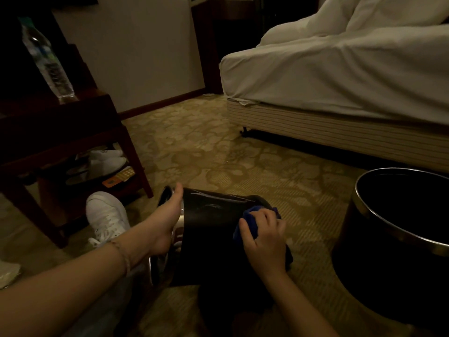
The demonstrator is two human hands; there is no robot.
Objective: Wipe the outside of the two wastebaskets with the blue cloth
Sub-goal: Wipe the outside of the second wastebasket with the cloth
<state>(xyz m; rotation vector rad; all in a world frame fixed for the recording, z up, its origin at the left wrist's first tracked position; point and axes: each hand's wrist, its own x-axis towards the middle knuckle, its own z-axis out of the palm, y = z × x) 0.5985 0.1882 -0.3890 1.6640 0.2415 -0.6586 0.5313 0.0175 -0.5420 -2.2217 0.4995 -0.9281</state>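
Head view is all there is, so here goes. The first wastebasket [213, 234] lies on its side across the person's lap, mouth toward the left. The left hand [167, 222] hooks over its metal rim [167, 190], grip closed around the edge to steady it. The right hand [264, 237] has the blue cloth [247, 220] bunched up, grip wrapped tight on it and pressed flat to the dark wall near the base end.

For doing this step well, I'd say use long strokes from base to rim, then have the left hand roll the bin a little so a fresh strip comes up. A faint smear shows on the top surface, so that spot probably needs another pass.

Pose-wise, the left forearm reaches in from the lower left, wrist bent down over the rim; the right forearm comes up from bottom centre, knuckles up.

The second wastebasket [398, 239] stands upright on the carpet [243, 152], well apart on the right, near the bed [340, 81].
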